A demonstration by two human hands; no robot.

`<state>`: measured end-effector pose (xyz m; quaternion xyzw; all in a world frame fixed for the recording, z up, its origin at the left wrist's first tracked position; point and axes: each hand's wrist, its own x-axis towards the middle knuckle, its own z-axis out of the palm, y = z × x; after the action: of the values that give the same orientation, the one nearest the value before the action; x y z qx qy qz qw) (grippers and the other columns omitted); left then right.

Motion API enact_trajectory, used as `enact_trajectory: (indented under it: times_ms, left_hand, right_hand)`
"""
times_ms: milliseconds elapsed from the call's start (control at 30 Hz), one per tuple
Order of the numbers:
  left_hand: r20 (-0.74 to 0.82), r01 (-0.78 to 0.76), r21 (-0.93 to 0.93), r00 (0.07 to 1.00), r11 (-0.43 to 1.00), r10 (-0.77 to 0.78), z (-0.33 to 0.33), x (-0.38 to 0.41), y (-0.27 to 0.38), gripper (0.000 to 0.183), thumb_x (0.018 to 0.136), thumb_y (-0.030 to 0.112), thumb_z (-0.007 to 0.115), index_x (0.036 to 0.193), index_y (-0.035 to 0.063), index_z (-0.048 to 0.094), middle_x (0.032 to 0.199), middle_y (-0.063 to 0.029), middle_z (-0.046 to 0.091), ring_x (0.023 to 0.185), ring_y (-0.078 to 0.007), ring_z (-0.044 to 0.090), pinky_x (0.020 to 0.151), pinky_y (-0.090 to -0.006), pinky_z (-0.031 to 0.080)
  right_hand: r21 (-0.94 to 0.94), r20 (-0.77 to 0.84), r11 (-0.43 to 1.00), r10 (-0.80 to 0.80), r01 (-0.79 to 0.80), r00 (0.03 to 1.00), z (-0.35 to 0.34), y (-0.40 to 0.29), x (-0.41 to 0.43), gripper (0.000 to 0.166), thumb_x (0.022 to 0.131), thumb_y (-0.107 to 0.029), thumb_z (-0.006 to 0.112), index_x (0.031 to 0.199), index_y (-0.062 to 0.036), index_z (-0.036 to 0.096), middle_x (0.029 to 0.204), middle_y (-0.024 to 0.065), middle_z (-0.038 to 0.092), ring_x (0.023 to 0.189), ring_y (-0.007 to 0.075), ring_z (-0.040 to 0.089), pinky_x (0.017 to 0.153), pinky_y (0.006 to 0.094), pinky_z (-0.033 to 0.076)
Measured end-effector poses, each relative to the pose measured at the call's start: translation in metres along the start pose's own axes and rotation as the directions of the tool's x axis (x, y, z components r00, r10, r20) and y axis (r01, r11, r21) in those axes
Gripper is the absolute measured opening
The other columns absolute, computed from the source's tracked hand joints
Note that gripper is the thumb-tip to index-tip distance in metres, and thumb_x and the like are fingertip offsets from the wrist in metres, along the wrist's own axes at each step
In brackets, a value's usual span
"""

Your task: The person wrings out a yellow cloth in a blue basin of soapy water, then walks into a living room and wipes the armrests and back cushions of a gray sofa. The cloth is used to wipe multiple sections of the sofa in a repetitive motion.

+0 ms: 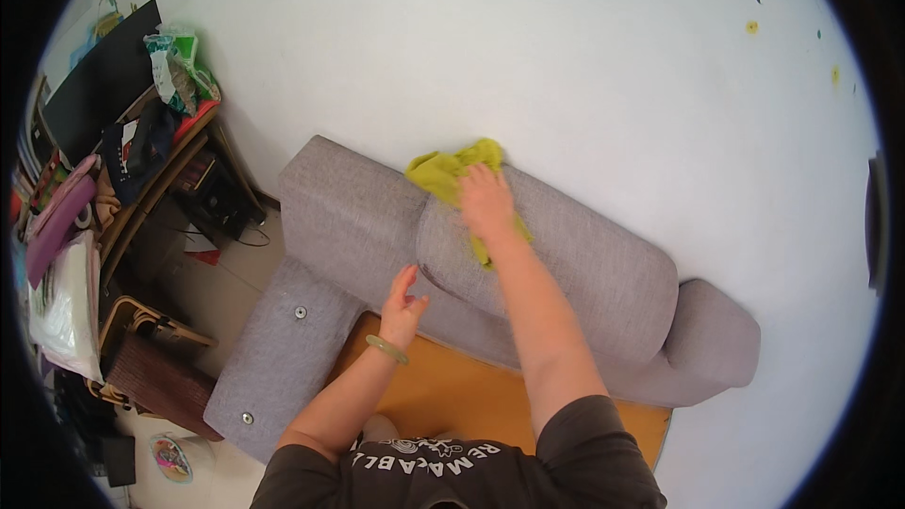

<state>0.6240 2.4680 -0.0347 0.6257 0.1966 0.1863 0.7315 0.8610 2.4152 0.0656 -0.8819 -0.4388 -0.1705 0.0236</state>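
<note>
A crumpled yellow-green cloth (444, 171) lies over the top of a grey fabric sofa back cushion (565, 240). My right hand (486, 201), slightly blurred, has hold of the cloth, and part of it hangs below the hand down the cushion's front. My left hand (403, 311) is empty, with its fingers apart, near the lower left corner of that cushion. A pale green bangle (387, 349) circles my left wrist. The sofa's backrest (346, 191) continues to the left of the cushion.
A white wall (565, 71) rises behind the sofa. The grey armrest (283, 353) with two metal buttons is at left; another armrest end (714, 332) is at right. An orange-brown board (452, 382) lies below me. A cluttered desk (162, 170), chair (162, 375) and bin (173, 456) stand left.
</note>
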Motion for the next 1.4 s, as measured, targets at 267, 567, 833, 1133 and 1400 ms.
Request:
enact_trajectory:
  times_ms: [267,567,833,1133,1400]
  left_hand:
    - [-0.035,-0.153,0.102,0.987,0.983,0.157,-0.016,-0.006,0.018,0.05,0.084,-0.001,0.058,0.133,0.0087,0.052,0.145,-0.0095,0.043,0.128,-0.0219,0.046,0.098,-0.0317,0.04]
    - [0.035,-0.225,0.195,0.974,0.955,0.223,-0.028,-0.011,0.021,0.046,0.084,-0.001,0.057,0.129,0.0083,0.053,0.143,-0.0106,0.045,0.126,-0.0235,0.047,0.096,-0.0315,0.042]
    - [-0.026,-0.205,0.192,0.977,0.96,0.214,-0.06,-0.003,0.026,0.042,0.083,-0.001,0.058,0.124,0.005,0.055,0.138,-0.0116,0.049,0.123,-0.025,0.05,0.095,-0.0327,0.043]
    - [-0.131,-0.334,0.329,0.91,0.883,0.393,-0.072,-0.008,0.036,0.036,0.081,-0.005,0.058,0.116,0.0032,0.059,0.126,-0.0142,0.057,0.114,-0.0262,0.055,0.089,-0.0315,0.046]
    - [-0.144,-0.225,0.343,0.947,0.912,0.288,-0.025,-0.05,0.003,0.035,0.08,-0.004,0.06,0.114,0.0043,0.06,0.123,-0.0135,0.058,0.112,-0.0265,0.057,0.086,-0.0315,0.05]
  right_hand:
    - [0.018,-0.147,0.875,0.481,-0.483,0.864,-0.042,0.129,-0.184,0.038,0.082,-0.004,0.059,0.12,-0.0012,0.058,0.137,0.017,0.048,0.13,0.0348,0.043,0.11,0.045,0.033]
    - [0.017,-0.432,0.852,0.478,-0.523,0.765,0.017,0.052,-0.245,0.045,0.087,-0.013,0.054,0.129,0.0021,0.05,0.14,0.0259,0.043,0.132,0.0416,0.037,0.11,0.0512,0.027]
    - [-0.021,-0.24,0.995,-0.103,0.1,0.965,0.046,-0.107,-0.128,0.046,0.078,-0.014,0.059,0.123,-0.0057,0.059,0.138,0.0195,0.047,0.132,0.035,0.041,0.103,0.0582,0.033]
    - [-0.078,-0.162,0.908,-0.418,0.411,0.894,0.033,-0.085,-0.134,0.039,0.079,-0.009,0.055,0.117,-0.0069,0.063,0.143,0.0121,0.046,0.131,0.0279,0.044,0.103,0.0482,0.038]
    - [-0.173,0.022,0.914,-0.369,0.367,0.929,-0.014,0.042,-0.261,0.045,0.079,-0.009,0.053,0.122,-0.0152,0.062,0.14,0.0053,0.05,0.129,0.0256,0.045,0.102,0.0503,0.037]
